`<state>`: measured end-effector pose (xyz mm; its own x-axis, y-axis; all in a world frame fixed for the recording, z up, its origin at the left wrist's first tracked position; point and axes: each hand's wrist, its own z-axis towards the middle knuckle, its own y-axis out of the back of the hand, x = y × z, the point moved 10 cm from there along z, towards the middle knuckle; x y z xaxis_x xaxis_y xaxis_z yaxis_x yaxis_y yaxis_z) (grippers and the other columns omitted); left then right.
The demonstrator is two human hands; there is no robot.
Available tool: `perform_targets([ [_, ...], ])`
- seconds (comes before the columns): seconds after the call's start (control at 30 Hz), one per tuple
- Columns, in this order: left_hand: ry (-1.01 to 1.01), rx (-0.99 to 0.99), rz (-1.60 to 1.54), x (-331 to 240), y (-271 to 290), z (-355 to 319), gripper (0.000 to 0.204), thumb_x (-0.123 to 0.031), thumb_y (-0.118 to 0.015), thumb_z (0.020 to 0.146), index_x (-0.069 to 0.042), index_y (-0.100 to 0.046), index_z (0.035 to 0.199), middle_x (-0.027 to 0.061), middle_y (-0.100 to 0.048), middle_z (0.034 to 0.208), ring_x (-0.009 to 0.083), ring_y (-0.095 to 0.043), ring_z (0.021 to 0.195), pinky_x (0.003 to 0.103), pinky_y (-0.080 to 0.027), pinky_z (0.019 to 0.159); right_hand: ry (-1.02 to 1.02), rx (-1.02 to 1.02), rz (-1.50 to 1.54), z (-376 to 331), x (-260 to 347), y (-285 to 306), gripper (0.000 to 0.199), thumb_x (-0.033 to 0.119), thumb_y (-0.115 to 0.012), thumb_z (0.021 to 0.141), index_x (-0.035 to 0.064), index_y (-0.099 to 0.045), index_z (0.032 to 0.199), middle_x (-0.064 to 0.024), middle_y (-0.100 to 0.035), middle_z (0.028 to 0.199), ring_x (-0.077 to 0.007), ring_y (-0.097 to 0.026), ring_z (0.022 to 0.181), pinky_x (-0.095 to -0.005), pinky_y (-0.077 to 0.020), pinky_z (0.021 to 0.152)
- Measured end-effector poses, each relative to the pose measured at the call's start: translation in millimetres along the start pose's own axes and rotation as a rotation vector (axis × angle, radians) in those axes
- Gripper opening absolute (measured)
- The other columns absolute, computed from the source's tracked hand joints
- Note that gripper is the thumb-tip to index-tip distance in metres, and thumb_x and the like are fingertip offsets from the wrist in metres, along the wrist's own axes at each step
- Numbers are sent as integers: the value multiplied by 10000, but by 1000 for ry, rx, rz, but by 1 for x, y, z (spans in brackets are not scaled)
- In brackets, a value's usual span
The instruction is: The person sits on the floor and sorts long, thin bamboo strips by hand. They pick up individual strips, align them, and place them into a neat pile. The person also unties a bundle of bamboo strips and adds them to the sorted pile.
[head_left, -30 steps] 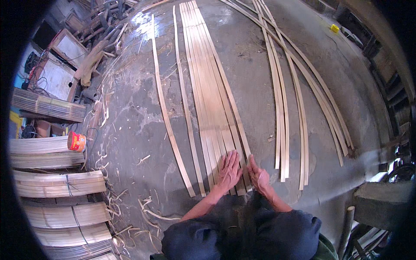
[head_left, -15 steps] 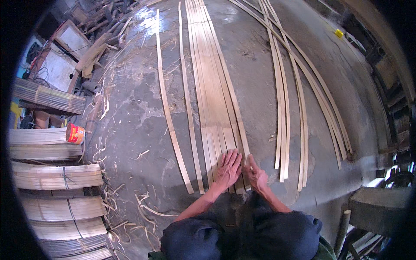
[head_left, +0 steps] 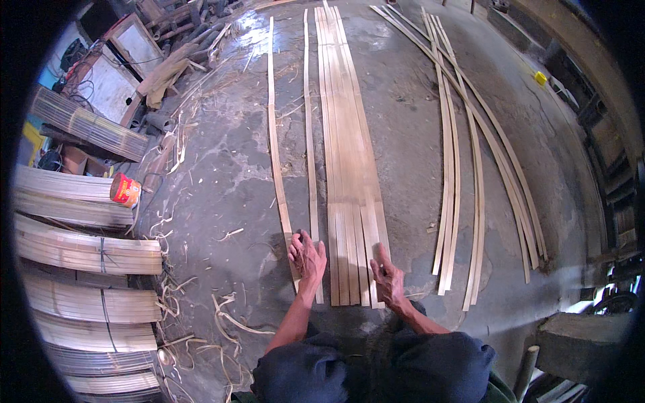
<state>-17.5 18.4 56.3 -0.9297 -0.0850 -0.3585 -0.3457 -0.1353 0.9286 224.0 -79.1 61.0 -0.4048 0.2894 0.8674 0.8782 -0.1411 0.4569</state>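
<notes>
Long, flat, pale strips, like split bamboo, lie side by side in a narrow band (head_left: 346,168) on the floor in front of me. To the band's left, two single strips lie apart from it: an outer strip (head_left: 275,134) and an inner strip (head_left: 310,134). My left hand (head_left: 308,263) is over the near ends of these two, fingers bent and apart, partly covering both; whether it presses on either is unclear. At the band's right edge, near its close end, is my right hand (head_left: 391,281), index finger stretched forward and thumb apart. Nothing shows in its grasp.
More loose strips (head_left: 446,168) lie to the right, some crossing at the far end. Tied bundles of strips (head_left: 87,252) are stacked at the left, with a red-and-yellow tin (head_left: 125,190) beside them. Curly shavings (head_left: 228,316) litter the floor. A grey block (head_left: 578,342) stands at the lower right.
My left hand has come off the band and moved left to the single strips. The band's near ends now lie closer together. My right hand remains at its right edge.
</notes>
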Motion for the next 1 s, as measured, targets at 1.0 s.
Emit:
perform_targets([
  [1.0,-58,6,-360,-11,-23,5,480,-103,-580,920,-1,-464,1374,200,-577,889,353,-601,825,444,-480,705,58,-120,108,7,-5,-17,548,252,-556,972,106,-380,1470,-106,-578,644,-155,-508,565,-336,-471,584],
])
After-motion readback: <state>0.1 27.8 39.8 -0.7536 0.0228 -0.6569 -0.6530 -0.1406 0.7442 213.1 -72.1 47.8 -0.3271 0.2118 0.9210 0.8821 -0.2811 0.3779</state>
